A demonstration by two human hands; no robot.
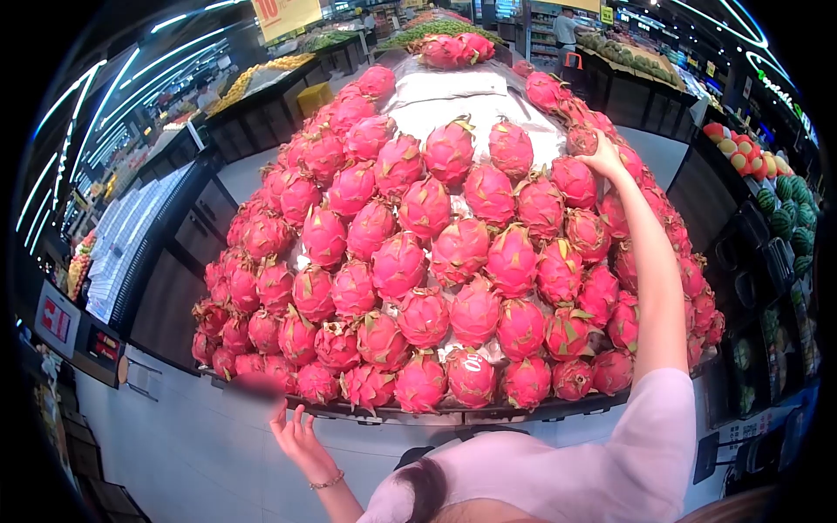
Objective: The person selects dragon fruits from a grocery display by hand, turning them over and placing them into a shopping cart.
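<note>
A large sloping mound of pink dragon fruit (459,251) with greenish scales fills the middle of the view. At the mound's upper right, my right hand (602,157) has its fingers around one dragon fruit (581,139), with the arm stretched over the pile. My left hand (302,438), a bracelet on its wrist, is low at the front left edge. Its fingers are bent, and the fingertips meet a dark, smeared shape (255,389) that I cannot make out. One front fruit bears a white-lettered mark (472,363).
White sheeting (453,96) shows near the mound's top. A dark counter (187,209) stands left; watermelons (789,209) and boxed round fruit (741,148) are on racks at right. Pale floor (192,436) runs along the front. A person (566,30) stands far back.
</note>
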